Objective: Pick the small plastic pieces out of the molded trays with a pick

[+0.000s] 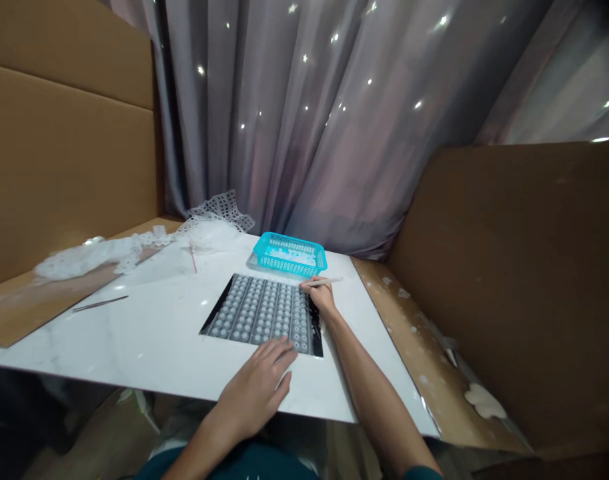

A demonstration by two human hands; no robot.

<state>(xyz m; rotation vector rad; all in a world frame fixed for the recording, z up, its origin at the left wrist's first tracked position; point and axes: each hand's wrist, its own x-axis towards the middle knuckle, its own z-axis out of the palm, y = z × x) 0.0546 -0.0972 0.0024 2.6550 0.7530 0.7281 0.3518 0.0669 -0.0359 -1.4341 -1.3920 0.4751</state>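
Observation:
A black sheet covered with rows of round whitish pieces lies flat on the white tabletop. Resting on its front edge is my left hand, fingers stretched out and holding nothing. My right hand pinches a thin pale pen-like stick at the sheet's far right corner; the stick's tip is too small to make out. Just behind that hand stands a turquoise plastic basket with small white pieces inside.
Tweezers and a thin red stick lie to the left. White perforated scrap sheets pile up at the back left. Cardboard walls rise on both sides, with a grey curtain behind. Scraps and a cream flower-shaped piece lie at right.

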